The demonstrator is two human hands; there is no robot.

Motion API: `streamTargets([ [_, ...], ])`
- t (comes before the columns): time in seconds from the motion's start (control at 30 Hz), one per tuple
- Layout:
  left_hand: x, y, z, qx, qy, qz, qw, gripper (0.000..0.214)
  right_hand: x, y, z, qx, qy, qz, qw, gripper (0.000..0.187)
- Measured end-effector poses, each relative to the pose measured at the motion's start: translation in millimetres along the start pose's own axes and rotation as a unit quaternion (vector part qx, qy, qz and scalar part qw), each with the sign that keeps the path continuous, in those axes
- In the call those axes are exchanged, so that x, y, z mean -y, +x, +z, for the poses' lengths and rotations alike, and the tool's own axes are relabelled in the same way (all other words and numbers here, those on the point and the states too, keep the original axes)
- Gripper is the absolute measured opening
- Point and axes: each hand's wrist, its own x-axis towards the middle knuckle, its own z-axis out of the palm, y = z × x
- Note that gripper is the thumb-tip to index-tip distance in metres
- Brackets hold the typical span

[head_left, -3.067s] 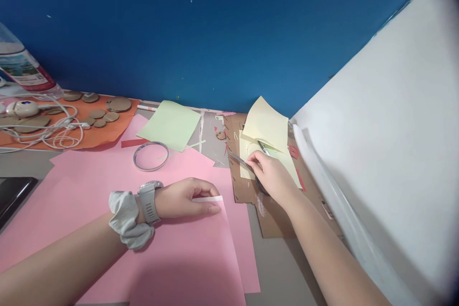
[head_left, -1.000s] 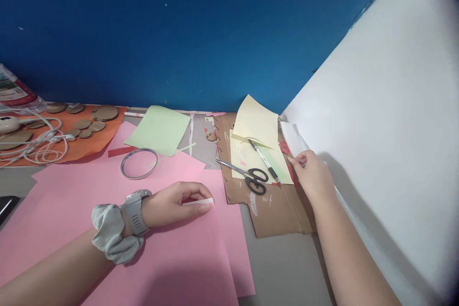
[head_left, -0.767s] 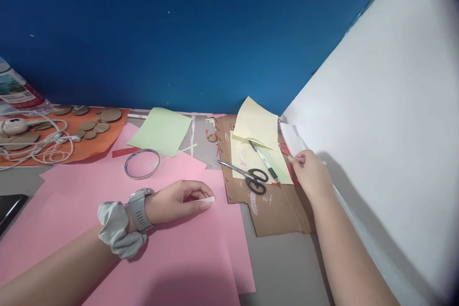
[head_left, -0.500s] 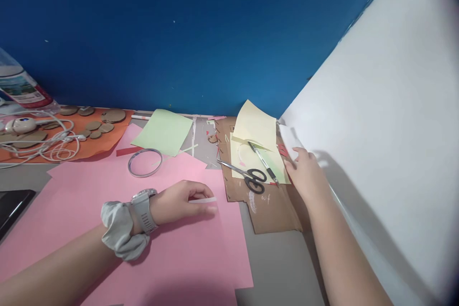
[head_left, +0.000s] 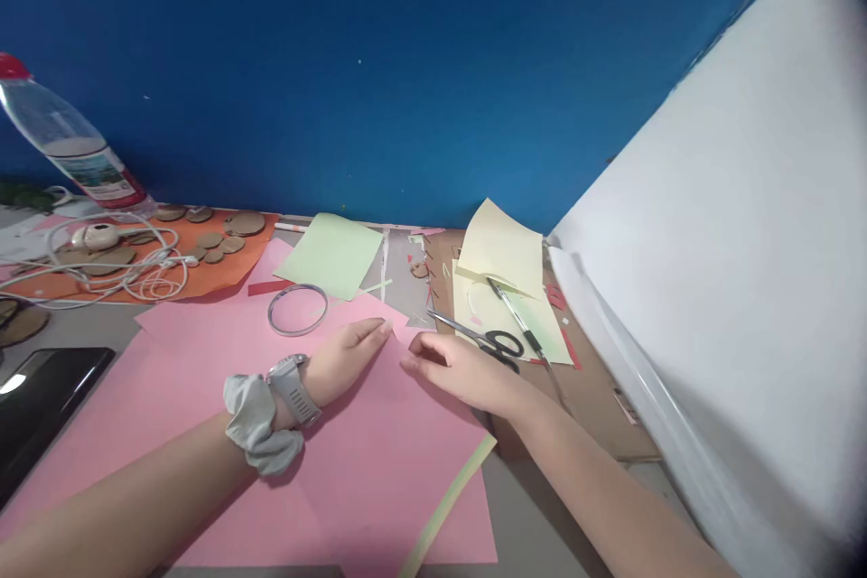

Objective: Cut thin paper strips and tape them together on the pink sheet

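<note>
My left hand (head_left: 349, 361), with a watch (head_left: 294, 390) and a grey-green scrunchie (head_left: 257, 424) at the wrist, is closed in a pinch above pink paper. What lies between its fingertips is too small to make out. Close by on the right, my right hand (head_left: 467, 370) has thumb and fingers curled together at the top of a pink sheet of paper (head_left: 406, 461). A pale yellow-green strip (head_left: 451, 497) runs along that sheet's lower right edge. The sheet overlaps larger pink paper (head_left: 223, 506). Scissors (head_left: 484, 339) lie partly behind the right hand.
Beyond the hands are a tape roll (head_left: 298, 310), a green sheet (head_left: 331, 255), yellow sheets (head_left: 505, 244), a pen (head_left: 518, 321) and cardboard (head_left: 596, 397). To the left lie a phone (head_left: 54, 415), tangled earphones (head_left: 149, 262) and a bottle (head_left: 88, 153). White paper (head_left: 731, 226) rises at right.
My right hand has left the white paper and come in beside the left hand. The pink sheet with the yellow-green edge now shows. A white strip seen in my left hand no longer shows clearly.
</note>
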Motion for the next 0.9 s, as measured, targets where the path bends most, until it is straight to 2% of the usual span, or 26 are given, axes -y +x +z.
streamTargets([
  [0.1, -0.8, -2.4, 0.4, 0.034, 0.008, 0.006, 0.999, 0.037, -9.4, 8.1, -4.2, 0.032, 0.009, -0.009, 0.999, 0.032],
  [0.23, -4.9, -5.3, 0.7, 0.064, 0.019, 0.019, 0.998, 0.035, -15.9, 4.2, -6.3, 0.096, 0.045, -0.031, 0.994, 0.03],
  [0.43, -1.1, -6.2, 4.7, 0.026, 0.017, 0.006, 0.999, 0.038, -15.3, 1.7, -1.7, 0.052, -0.001, -0.048, 0.997, 0.029],
  [0.53, 0.6, -5.7, 3.7, 0.024, 0.005, -0.001, 1.0, 0.041, -19.3, 5.0, -0.9, 0.05, 0.013, -0.055, 0.997, 0.031],
  [0.7, -1.5, -1.5, -9.0, 0.108, -0.028, 0.012, 0.994, 0.044, -30.6, 8.2, -5.2, 0.071, 0.167, -0.036, 0.983, 0.03],
  [0.83, -2.7, -0.6, -17.3, 0.192, -0.053, -0.001, 0.98, 0.045, -38.8, 5.8, -12.3, 0.046, 0.332, 0.005, 0.942, 0.021],
  [0.9, -2.6, -1.3, -18.3, 0.214, -0.061, -0.011, 0.975, 0.045, -41.8, 4.4, -16.2, 0.027, 0.372, 0.006, 0.928, 0.018],
])
